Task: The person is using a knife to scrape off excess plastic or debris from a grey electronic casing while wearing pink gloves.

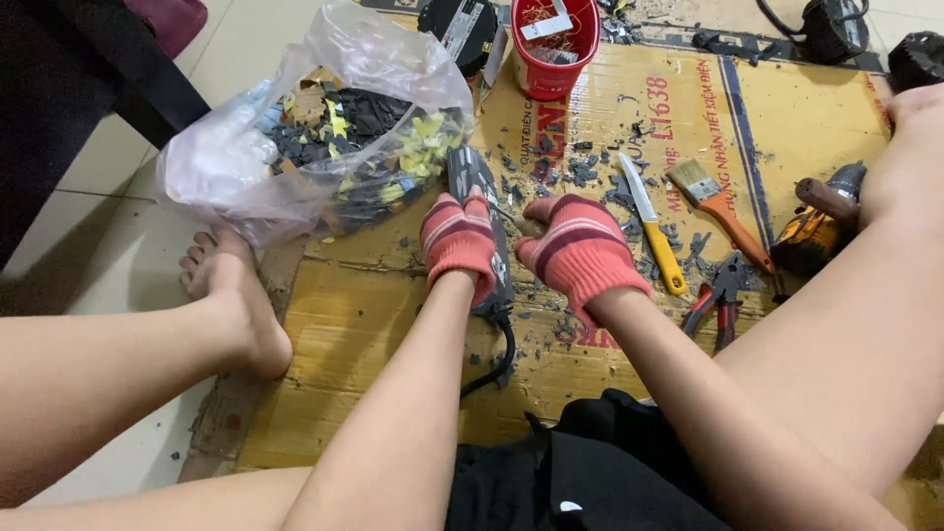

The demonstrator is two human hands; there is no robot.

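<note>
My left hand (458,239), in a red striped work glove, grips a long black power adapter (470,174) that lies on a sheet of cardboard (354,324); its black cable (503,356) trails toward me. My right hand (580,251), gloved the same way, is closed around a thin tool whose tip (505,216) presses against the adapter's side. Most of that tool is hidden inside the fist, so I cannot tell what kind it is. Black plastic fragments (582,173) are scattered just beyond both hands.
A clear plastic bag (295,138) of black and yellow scraps sits at the left. A red bucket (553,49) stands at the back. Right of my hands lie a yellow-handled knife (653,226), a paintbrush (716,202), red pliers (720,295) and an orange drill (816,221). My bare foot (236,295) rests at the left.
</note>
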